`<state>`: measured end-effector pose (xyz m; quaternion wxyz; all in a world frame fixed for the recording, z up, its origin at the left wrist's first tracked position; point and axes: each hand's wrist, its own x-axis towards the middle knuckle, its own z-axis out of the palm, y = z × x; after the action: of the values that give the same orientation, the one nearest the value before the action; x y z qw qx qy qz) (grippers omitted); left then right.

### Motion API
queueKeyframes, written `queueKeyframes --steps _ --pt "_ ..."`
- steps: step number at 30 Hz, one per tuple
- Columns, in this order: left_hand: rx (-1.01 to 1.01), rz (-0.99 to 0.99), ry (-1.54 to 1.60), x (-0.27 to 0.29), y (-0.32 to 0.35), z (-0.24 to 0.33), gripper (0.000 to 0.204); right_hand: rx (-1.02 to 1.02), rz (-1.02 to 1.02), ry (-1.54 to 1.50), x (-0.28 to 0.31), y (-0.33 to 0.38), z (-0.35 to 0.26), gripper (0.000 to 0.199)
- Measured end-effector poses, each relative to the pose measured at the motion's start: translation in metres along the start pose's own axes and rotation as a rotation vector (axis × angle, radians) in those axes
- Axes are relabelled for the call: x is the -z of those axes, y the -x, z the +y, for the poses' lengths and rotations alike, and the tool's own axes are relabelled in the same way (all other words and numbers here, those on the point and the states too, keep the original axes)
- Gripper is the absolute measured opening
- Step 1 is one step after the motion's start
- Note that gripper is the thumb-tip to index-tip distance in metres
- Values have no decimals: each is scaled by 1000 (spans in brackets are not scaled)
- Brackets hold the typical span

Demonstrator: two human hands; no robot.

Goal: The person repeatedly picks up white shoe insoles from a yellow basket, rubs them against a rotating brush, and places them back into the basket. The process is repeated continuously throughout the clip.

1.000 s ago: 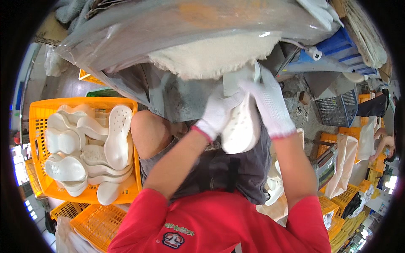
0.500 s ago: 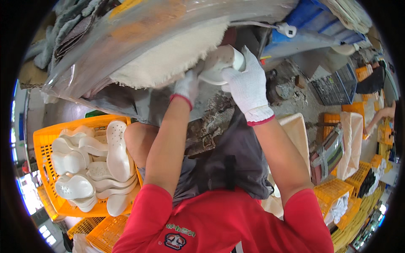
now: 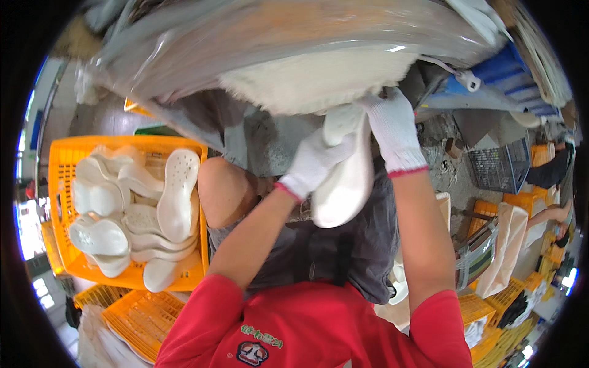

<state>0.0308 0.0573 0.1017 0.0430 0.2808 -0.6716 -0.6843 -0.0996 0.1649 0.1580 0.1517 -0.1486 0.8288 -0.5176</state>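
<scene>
From the head camera, both gloved hands hold one white shoe sole (image 3: 343,184) up in front of the chest. The left hand (image 3: 316,161) wraps around its middle, and the right hand (image 3: 392,132) grips its top end. Half a second ago the sole was pressed higher against the fluffy wheel (image 3: 313,80); now it is lower, off the wheel. More soles lie in the orange crate (image 3: 67,153) at the left.

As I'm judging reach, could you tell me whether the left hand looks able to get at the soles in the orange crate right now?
Probably not at once: the left hand grips the white sole together with the right hand, though nothing covers the orange crate.
</scene>
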Motion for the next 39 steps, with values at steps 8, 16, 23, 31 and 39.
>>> queueKeyframes --steps 8,16,23,31,39 --pt "115 -277 843 -16 -58 -25 37 860 -175 1175 47 95 -21 56" --pt "307 -200 1273 25 -13 -19 80 743 -78 470 -40 131 -16 50" --pt "202 -89 1275 32 -60 -24 45 625 -49 691 -39 101 -32 42" --pt "-90 220 682 13 -44 -45 59 728 25 829 -69 65 -14 32" --pt "408 -194 1150 18 -53 -49 63 -159 -598 -35 -29 113 -52 74"
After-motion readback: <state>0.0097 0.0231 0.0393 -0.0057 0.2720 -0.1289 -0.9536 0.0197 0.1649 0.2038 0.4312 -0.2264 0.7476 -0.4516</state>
